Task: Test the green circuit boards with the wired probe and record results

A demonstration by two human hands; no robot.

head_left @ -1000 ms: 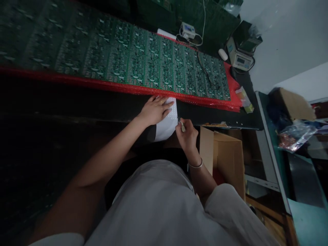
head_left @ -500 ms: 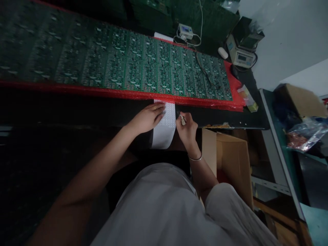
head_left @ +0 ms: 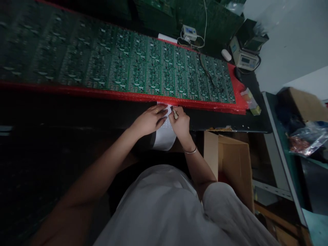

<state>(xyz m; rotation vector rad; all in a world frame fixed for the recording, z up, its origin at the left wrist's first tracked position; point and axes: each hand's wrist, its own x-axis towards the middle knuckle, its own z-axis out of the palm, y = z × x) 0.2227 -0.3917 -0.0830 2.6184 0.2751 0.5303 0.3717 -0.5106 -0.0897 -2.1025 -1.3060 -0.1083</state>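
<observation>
A strip of white printed labels (head_left: 166, 139) lies over the front edge of the dark table, its lower end curving down. My left hand (head_left: 147, 121) rests on the left side of the strip with fingers stretched out. Close beside it, my right hand (head_left: 181, 124) is closed around a small pale tool (head_left: 175, 114) with a dark tip, held over the printed part. The tool's exact kind is hard to make out. Just behind both hands, long rows of green circuit boards (head_left: 153, 75) lie on red bubble wrap (head_left: 123, 96).
An open cardboard box (head_left: 234, 160) stands below the table edge on the right. At the back are a small white device (head_left: 189, 32) with a cable, a white mouse-shaped object (head_left: 226, 55) and a box with a display (head_left: 244, 58). A plastic bag (head_left: 310, 138) lies far right.
My right hand has moved left and slightly away from me, bringing the tool from beside the label strip to over it. My left hand stays on the strip. The view has shifted slightly.
</observation>
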